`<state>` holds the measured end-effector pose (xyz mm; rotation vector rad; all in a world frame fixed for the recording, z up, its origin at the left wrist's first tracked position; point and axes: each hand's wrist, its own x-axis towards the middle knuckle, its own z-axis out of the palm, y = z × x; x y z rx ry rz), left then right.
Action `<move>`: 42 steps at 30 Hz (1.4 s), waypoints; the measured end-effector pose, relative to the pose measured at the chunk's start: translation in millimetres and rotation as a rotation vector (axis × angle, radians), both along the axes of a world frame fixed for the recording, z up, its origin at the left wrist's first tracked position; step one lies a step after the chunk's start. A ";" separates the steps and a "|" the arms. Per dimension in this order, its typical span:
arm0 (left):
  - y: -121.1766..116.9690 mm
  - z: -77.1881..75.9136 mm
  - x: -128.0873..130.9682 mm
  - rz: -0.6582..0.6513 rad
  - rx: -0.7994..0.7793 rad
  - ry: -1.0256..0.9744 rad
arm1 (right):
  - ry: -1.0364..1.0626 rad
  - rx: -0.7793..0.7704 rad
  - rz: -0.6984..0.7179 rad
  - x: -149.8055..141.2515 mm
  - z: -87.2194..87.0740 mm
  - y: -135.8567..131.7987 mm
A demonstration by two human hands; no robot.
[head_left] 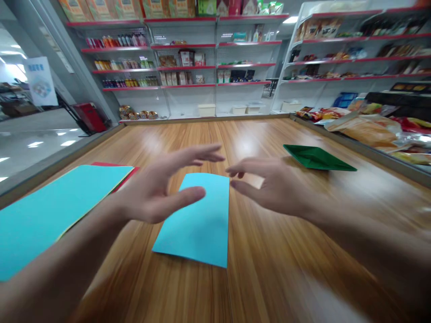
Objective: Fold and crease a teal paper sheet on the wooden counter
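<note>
A light-blue sheet of paper, perhaps folded in half, lies on the wooden table in front of me. Above its left side hovers my left hand, thumb and fingers spread apart, holding nothing. My right hand is just past the paper's upper right edge, its thumb apart from the curved fingers and no object between them. Both hands are slightly blurred. To the right sits a folded green paper shape, tilted on the tabletop.
At the left lies a stack of coloured paper, light blue on top with yellow and red edges showing. Packaged goods are heaped beyond the table's right edge. Stocked shelves stand behind the table.
</note>
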<state>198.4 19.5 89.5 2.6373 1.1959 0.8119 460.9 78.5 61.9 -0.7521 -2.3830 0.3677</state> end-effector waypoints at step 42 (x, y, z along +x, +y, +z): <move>91.6 -93.0 12.2 0.105 -0.079 0.480 | -0.519 -0.119 0.111 -19.8 -51.2 34.4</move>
